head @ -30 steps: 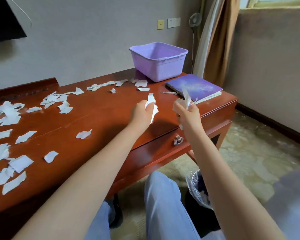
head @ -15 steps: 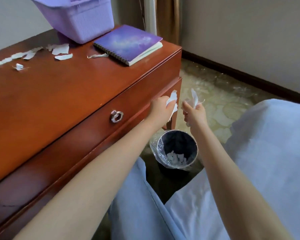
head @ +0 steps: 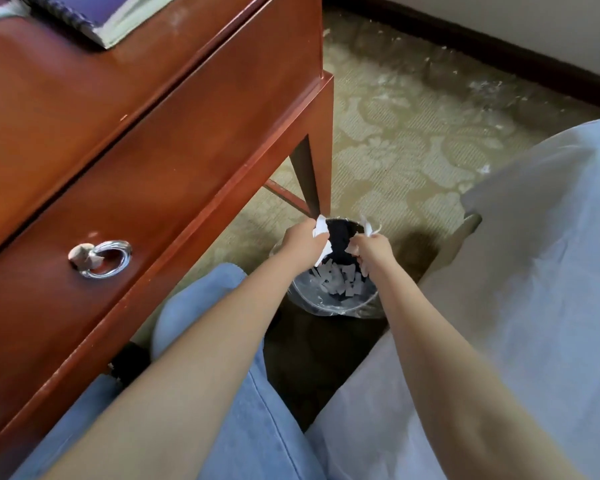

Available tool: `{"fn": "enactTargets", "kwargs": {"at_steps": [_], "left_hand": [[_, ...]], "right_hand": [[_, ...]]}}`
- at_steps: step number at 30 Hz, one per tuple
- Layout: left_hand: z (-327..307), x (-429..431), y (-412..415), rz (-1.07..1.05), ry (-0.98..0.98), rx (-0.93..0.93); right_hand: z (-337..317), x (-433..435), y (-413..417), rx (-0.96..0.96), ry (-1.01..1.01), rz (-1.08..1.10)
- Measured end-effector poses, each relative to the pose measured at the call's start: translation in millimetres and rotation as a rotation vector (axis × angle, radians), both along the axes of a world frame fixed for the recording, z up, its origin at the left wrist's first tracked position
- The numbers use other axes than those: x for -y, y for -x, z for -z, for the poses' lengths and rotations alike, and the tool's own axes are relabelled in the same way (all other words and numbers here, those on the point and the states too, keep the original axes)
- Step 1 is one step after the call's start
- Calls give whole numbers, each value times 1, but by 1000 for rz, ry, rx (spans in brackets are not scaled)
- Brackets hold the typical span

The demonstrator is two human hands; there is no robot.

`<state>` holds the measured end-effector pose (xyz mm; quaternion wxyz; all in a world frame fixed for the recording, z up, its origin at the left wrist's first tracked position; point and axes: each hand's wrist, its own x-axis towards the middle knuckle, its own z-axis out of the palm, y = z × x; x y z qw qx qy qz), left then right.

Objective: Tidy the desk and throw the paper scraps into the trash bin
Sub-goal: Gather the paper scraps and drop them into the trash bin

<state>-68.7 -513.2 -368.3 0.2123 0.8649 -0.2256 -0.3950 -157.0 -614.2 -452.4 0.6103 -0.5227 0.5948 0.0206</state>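
A black trash bin point(head: 333, 304) with a clear plastic liner stands on the floor by the desk's right leg, with several white paper scraps point(head: 340, 284) lying inside. My left hand point(head: 303, 242) grips a bunch of white scraps point(head: 320, 227) right over the bin's left rim. My right hand point(head: 373, 249) grips more scraps point(head: 369, 227) over the bin's right side. Both fists are curled round the paper, a short gap apart. The red-brown desk point(head: 125, 109) fills the upper left.
A purple spiral notebook point(head: 84, 13) lies at the desk's top edge. A drawer with a silver ring pull point(head: 101, 258) faces me. My knees in blue jeans point(head: 222, 358) sit under the arms. A white-covered seat or bed point(head: 516, 306) is on the right, patterned carpet point(head: 413, 133) beyond.
Both hands carried the scraps from above the desk, off its right edge and down to just over the bin. My view tilted down, so the desktop scraps and purple tub left the frame.
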Motion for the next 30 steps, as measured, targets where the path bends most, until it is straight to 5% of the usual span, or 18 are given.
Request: {"fn": "enactTargets", "kwargs": {"at_steps": [9, 30], "left_hand": [[42, 16, -11, -25, -40, -77], [14, 15, -7, 74, -101, -79]], "right_hand": [[39, 9, -7, -6, -168, -13], [16, 1, -14, 62, -23, -14]]}}
